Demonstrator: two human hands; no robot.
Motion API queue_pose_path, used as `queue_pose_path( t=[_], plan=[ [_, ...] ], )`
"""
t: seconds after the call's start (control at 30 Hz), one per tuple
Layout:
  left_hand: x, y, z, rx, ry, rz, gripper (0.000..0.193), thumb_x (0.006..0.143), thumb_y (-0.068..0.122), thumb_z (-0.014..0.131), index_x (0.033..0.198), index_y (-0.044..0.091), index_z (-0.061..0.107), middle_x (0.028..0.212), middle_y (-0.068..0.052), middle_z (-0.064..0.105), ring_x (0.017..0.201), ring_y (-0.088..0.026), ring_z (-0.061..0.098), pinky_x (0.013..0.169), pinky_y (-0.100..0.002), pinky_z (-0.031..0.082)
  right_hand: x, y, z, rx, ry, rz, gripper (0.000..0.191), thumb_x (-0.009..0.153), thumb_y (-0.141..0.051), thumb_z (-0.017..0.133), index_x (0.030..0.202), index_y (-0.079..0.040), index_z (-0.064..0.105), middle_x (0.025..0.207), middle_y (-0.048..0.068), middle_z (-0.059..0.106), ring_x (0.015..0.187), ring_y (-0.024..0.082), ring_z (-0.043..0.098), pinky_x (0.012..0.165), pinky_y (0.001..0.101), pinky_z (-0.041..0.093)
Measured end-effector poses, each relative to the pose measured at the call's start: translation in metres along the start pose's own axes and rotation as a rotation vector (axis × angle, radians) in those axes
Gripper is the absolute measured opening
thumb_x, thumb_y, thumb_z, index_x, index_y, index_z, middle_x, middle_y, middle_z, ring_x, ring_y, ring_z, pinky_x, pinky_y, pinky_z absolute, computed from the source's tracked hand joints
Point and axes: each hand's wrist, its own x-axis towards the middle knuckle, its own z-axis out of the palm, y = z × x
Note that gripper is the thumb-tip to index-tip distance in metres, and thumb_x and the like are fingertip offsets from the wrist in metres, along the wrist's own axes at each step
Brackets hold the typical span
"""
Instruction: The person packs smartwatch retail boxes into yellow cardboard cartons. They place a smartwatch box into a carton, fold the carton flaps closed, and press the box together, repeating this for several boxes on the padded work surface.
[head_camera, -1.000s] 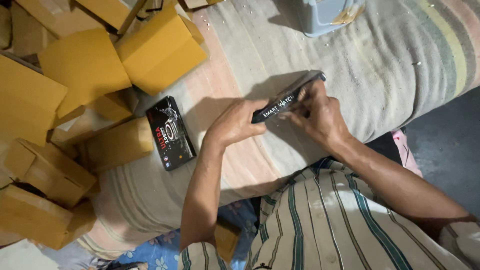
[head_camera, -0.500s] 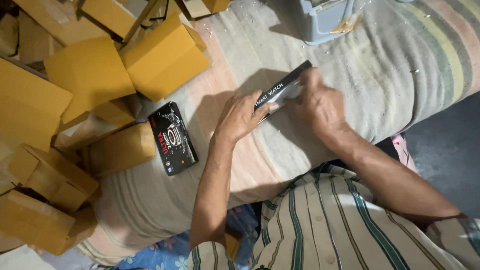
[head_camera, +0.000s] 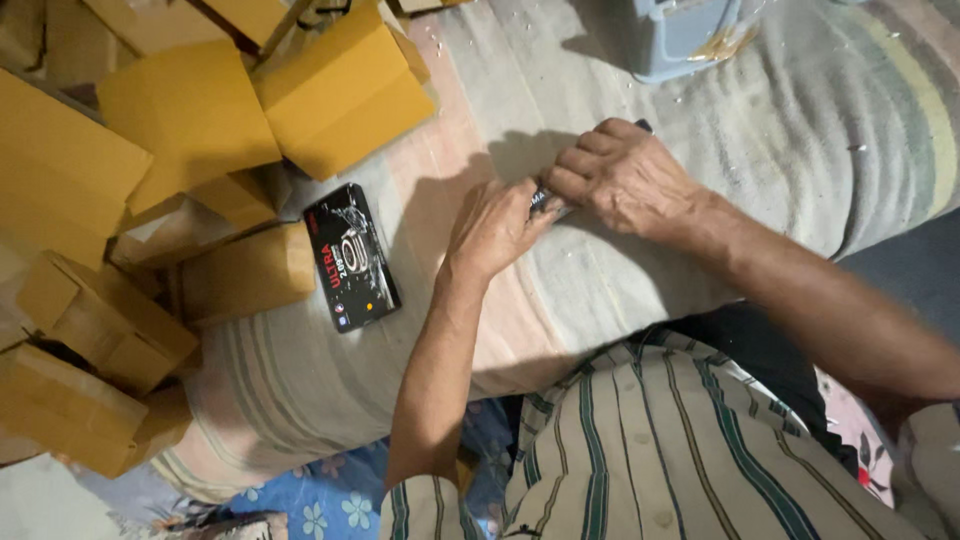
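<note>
Yellow cardboard boxes (head_camera: 190, 110) piling along left edge of striped blanket (head_camera: 800, 130). Black product box (head_camera: 351, 256) lying flat just beside them, untouched. Left hand (head_camera: 495, 228) pinching near end of slim black box (head_camera: 548, 197) — right hand (head_camera: 625, 180) closing over the top, hiding most of it. Long axis running lower-left to upper-right, both hands touching. Grey-blue tub (head_camera: 690, 35) sitting at top edge.

Black box (head_camera: 545, 200) (mostly hidden) on bedding.
</note>
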Motion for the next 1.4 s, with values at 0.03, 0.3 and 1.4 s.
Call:
queue_pose_path(
  t=[0.03,0.3,1.4],
  plan=[
    [0.001,0.000,0.000,-0.002,-0.011,0.005,0.031,0.089,0.032,0.075,0.086,0.002,0.068,0.076,-0.024,0.069,0.075,-0.044,0.068,0.068,-0.053,0.053,-0.004,0.004,0.001,-0.004,-0.026,-0.024,0.033,0.087,-0.023,0.066,0.116,-0.007,0.065,0.098,0.006,0.068,0.092,0.024,0.066,0.086,0.0396,0.051],
    [-0.003,-0.002,0.001,-0.031,0.056,-0.042,0.035,0.090,0.038,0.074,0.086,0.003,0.069,0.075,-0.024,0.069,0.073,-0.043,0.068,0.066,-0.053,0.053,-0.003,0.019,-0.002,-0.098,-0.122,-0.031,0.019,0.094,-0.027,0.062,0.099,-0.009,0.060,0.088,0.007,0.064,0.083,0.022,0.066,0.077,0.0371,0.054],
    [-0.050,0.053,0.031,0.033,0.229,0.089,0.107,0.068,0.056,0.083,0.145,-0.003,0.037,0.142,-0.034,0.046,0.129,-0.051,0.044,0.103,-0.062,0.035,-0.093,0.008,-0.009,0.066,-0.168,0.222,0.085,0.083,-0.059,0.054,0.144,-0.002,0.045,0.148,0.022,0.048,0.142,0.035,0.041,0.121,0.0548,0.027]
  ],
)
